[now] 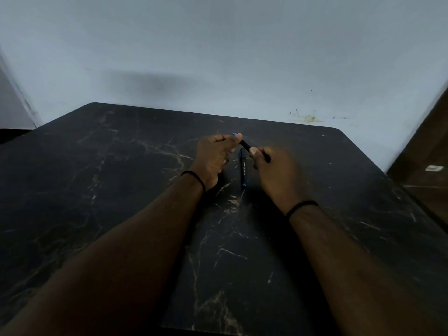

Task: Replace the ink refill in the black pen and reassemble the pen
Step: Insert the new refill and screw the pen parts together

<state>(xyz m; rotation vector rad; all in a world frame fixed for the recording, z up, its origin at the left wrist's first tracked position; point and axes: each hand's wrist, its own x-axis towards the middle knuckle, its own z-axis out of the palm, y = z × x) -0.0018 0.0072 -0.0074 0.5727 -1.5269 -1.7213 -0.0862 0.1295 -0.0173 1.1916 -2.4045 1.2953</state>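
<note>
Both hands hold one black pen (245, 144) above the table, slanting from upper left to lower right. My left hand (213, 156) pinches its far end, where a small blue tip shows past the thumb. My right hand (276, 173) grips the near end, whose lower part pokes out past the fingers. A second black pen (243, 171) with white lettering and a blue end lies flat on the table between the two hands, pointing toward me. I cannot tell whether the held pen is unscrewed.
The table (121, 190) is black marble with pale veins and stands against a pale wall (218, 57). A brown wooden panel (426, 151) rises at the right edge. Each wrist wears a thin black band.
</note>
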